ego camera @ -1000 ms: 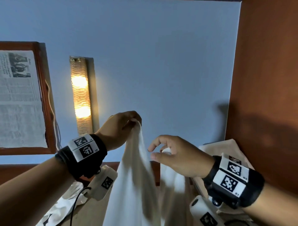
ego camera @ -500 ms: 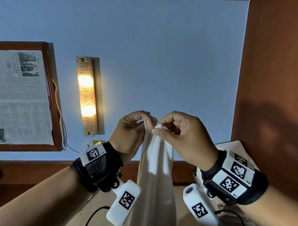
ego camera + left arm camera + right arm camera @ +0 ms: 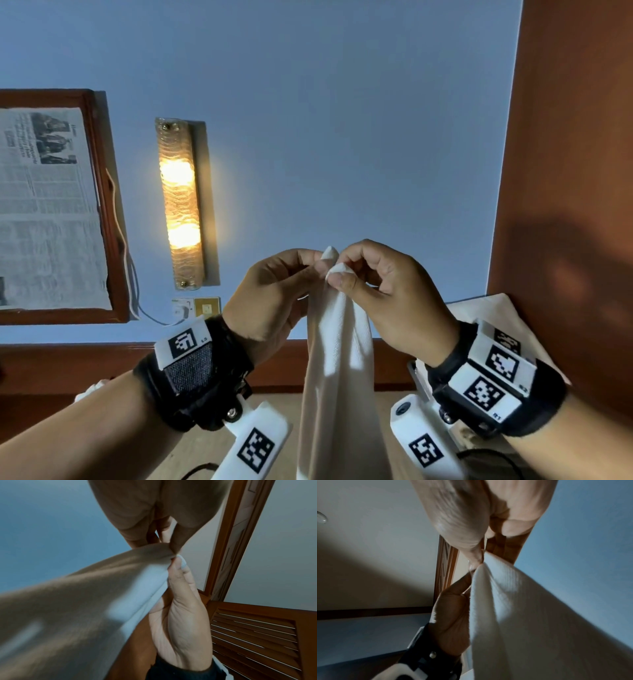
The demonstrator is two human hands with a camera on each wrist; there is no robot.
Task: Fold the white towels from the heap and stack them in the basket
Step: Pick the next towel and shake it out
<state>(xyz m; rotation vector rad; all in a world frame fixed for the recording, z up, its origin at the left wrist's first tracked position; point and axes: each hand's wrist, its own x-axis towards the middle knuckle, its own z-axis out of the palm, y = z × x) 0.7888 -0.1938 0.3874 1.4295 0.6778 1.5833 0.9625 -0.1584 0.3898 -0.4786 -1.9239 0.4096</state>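
In the head view a white towel [image 3: 339, 377] hangs straight down from both raised hands in front of a blue wall. My left hand [image 3: 317, 270] pinches one top corner of it. My right hand [image 3: 337, 275] pinches the other corner right beside it, so the two corners touch. The left wrist view shows the towel [image 3: 102, 601] running from my left fingertips [image 3: 173, 547] past my right hand [image 3: 180, 608]. From the right wrist the same towel [image 3: 522, 615] drops away below the pinch. No basket is in view.
A pale cloth heap [image 3: 489, 308] lies at the right against a brown wooden panel [image 3: 565, 171]. Another white cloth [image 3: 90, 390] shows at the lower left. A lit wall lamp [image 3: 180, 205] and a framed newspaper [image 3: 51, 205] hang on the wall. A tan surface [image 3: 205, 442] lies below.
My right hand rose and moved left to meet my left hand and took hold of a towel corner. The two corners now sit together, and the towel hangs narrower.
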